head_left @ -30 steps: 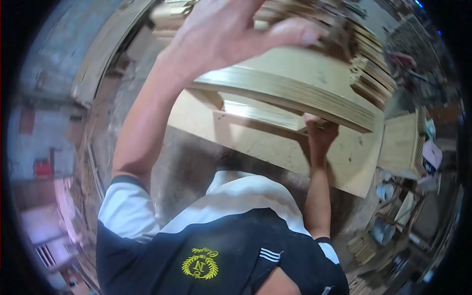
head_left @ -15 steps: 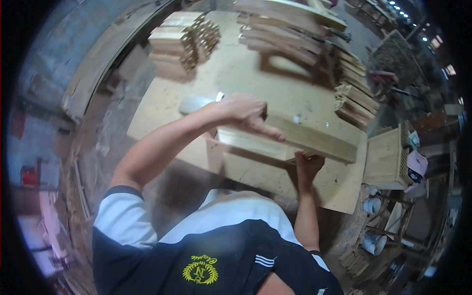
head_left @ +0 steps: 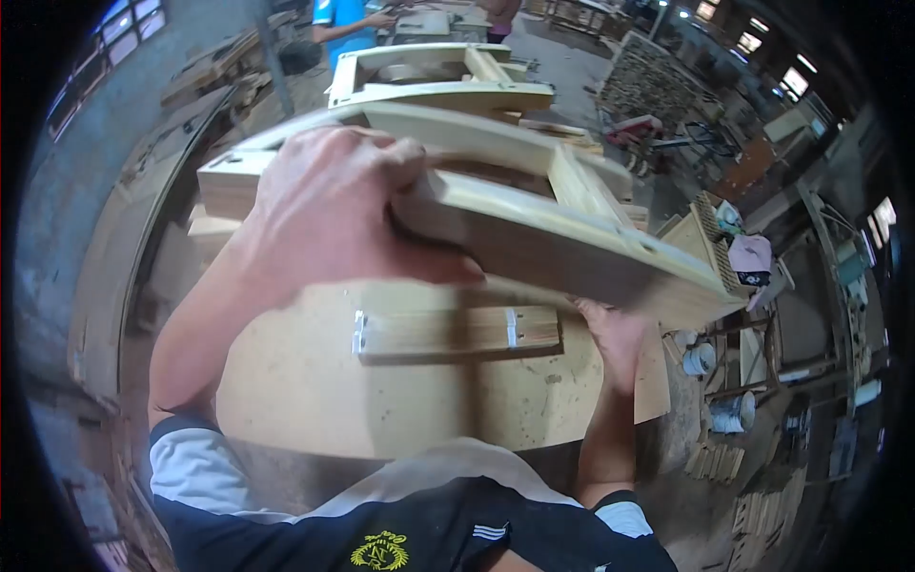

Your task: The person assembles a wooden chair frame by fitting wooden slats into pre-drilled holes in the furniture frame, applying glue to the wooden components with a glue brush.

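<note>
My left hand (head_left: 334,210) is closed over the near rail of a wooden frame (head_left: 572,243), its thumb along the side facing me. The frame is lifted above the pale worktable (head_left: 305,400) and has cross pieces between its long curved rails. My right hand (head_left: 610,329) is under the frame's right part, holding it from below; some of its fingers are hidden. Below the frame, a short wooden block (head_left: 438,334) with shiny metal-like bands lies on the worktable.
Another wooden frame (head_left: 438,93) lies beyond. At the top, a person in a blue shirt (head_left: 345,29) stands near a further bench. A crate with a pink cloth (head_left: 750,255) and white buckets (head_left: 732,413) are at the right. Wood pieces (head_left: 715,461) lie at lower right.
The frame has come up in my hands, nearer the camera. My left hand has moved left and my right hand slightly right. The view has tilted up, showing more of the room.
</note>
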Tool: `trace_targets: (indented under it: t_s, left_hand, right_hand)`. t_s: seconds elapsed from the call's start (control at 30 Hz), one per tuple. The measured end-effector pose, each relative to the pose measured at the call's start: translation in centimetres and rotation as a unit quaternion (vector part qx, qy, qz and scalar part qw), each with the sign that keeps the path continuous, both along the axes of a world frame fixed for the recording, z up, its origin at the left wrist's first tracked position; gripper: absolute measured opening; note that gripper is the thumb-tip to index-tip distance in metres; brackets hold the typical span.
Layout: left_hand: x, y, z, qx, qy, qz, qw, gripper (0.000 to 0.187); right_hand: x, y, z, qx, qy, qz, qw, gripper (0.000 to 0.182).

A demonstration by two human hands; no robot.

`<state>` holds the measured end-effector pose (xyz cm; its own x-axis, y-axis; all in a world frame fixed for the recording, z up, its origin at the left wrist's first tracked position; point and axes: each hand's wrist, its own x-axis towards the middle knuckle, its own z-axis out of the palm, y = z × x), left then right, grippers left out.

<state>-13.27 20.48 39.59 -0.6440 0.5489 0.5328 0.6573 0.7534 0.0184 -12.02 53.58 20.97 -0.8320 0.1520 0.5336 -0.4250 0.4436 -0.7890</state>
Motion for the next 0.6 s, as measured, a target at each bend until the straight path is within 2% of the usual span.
trace_targets:
  t_s: [0.03, 0.07, 0.13, 0.2, 0.27, 0.33, 0.4, 0.47, 0.53, 0.57, 0.6]
  left_hand:
    - [-2.5, -0.8, -0.7, 0.008, 0.036, 0.011, 0.999, 0.062]
    - [-5.3, -1.5, -1.5, 0.018, 0.072, 0.024, 0.997, 0.063]
    - [-11.8, -2.8, -3.1, 0.006, 0.175, 0.048, 0.983, 0.067]
    - [-19.0, -4.3, -5.2, 0.014, 0.201, 0.049, 0.978, 0.066]
    - [-26.0, -5.8, -7.7, -0.003, 0.197, 0.072, 0.978, 0.068]
    - [-31.6, -7.2, -10.4, -0.039, 0.173, 0.086, 0.98, 0.07]
    - [-35.7, -8.1, -11.6, 0.005, 0.057, 0.077, 0.995, 0.07]
    - [-37.8, -7.7, -11.5, -0.007, 0.062, 0.12, 0.991, 0.066]
    - [-39.2, -8.0, -11.8, -0.048, 0.102, 0.113, 0.987, 0.065]
    - [-38.3, -7.3, -11.0, -0.056, 0.042, 0.129, 0.989, 0.064]
    - [-38.5, -7.5, -11.9, -0.026, 0.097, 0.131, 0.986, 0.076]
  right_hand:
    - [-0.1, 0.4, -1.2, -0.016, -0.048, -0.012, 0.999, 0.046]
    - [0.0, -0.5, -0.2, 0.04, 0.009, -0.035, 0.999, 0.049]
    - [-0.5, 2.1, -7.2, -0.011, -0.14, -0.034, 0.989, 0.033]
    - [0.5, 2.9, -10.0, -0.036, -0.207, -0.004, 0.978, 0.028]
    - [0.7, 3.5, -11.5, -0.033, -0.293, -0.019, 0.955, 0.028]
    - [-0.5, 6.4, -15.7, 0.013, -0.296, -0.039, 0.954, 0.029]
    - [-2.3, 9.4, -18.0, 0.042, -0.298, -0.068, 0.951, 0.028]
    - [-4.7, 11.6, -18.5, 0.056, -0.351, -0.156, 0.922, 0.027]
    - [-7.8, 13.4, -19.1, -0.129, -0.361, -0.167, 0.908, 0.025]
    - [-9.7, 14.4, -19.5, -0.14, -0.362, -0.197, 0.9, 0.026]
    - [-11.6, 15.3, -20.1, -0.152, -0.362, -0.224, 0.892, 0.027]
